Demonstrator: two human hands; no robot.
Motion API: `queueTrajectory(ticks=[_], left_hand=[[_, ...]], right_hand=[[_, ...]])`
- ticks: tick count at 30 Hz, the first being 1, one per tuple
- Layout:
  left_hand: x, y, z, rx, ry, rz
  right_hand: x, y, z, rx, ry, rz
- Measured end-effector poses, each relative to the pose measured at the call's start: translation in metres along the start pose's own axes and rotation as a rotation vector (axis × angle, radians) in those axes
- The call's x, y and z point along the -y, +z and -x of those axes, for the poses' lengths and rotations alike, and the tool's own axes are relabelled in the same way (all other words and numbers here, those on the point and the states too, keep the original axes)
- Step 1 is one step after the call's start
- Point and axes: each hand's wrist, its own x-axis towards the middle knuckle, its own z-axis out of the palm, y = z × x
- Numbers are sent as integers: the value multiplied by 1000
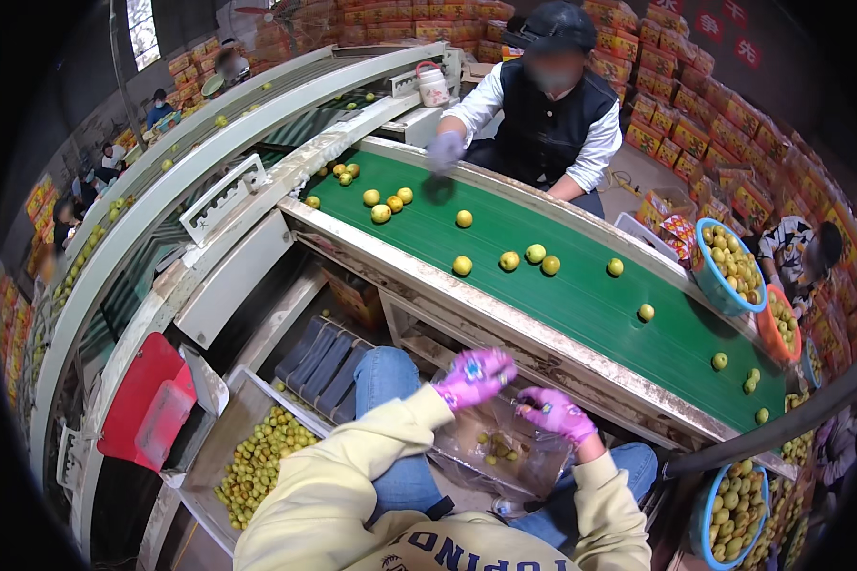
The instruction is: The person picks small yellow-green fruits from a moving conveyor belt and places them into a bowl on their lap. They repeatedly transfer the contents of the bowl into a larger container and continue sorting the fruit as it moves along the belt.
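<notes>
My left hand (476, 378), in a pink patterned glove, is above the near edge of the conveyor's underframe; whether its fingers hold anything does not show. Just right of it is my right hand (555, 414) in a matching glove, with a small brownish thing, perhaps a fruit, at its fingertips. Below both hands, between my knees, stands a box lined with clear plastic (464, 450), with several green fruits (498, 448) inside. Beyond my hands, loose yellow-green fruits (509, 260) lie spread over a green conveyor belt (428, 243).
Across the belt sits a co-worker (557, 107), one gloved hand over it. A bin (203, 471) of small fruits is at my left beside a red chute (150, 400). Blue basins (701, 250) and an orange basin (765, 332) of fruit stand right. A dark bar (771, 421) crosses at right.
</notes>
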Motion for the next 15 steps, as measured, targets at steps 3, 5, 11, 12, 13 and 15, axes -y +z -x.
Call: queueTrajectory(ticks=[3, 5, 11, 12, 13, 15], left_hand=[[-14, -59, -46, -187, -98, -33], [5, -84, -63, -324, -99, 8], [46, -105, -102, -241, -187, -264], [47, -104, -103, -217, -175, -261], [45, -104, -102, -202, -164, -277], [47, -100, -105, -181, -175, -298]], right_hand=[[39, -46, -2, -39, -87, -356], [61, -79, -8, -88, -137, -371], [43, -160, -70, -595, 37, 115], [30, -168, -81, -601, 77, 280], [31, -175, -90, -512, 161, 359], [21, -177, -106, -423, 140, 458]])
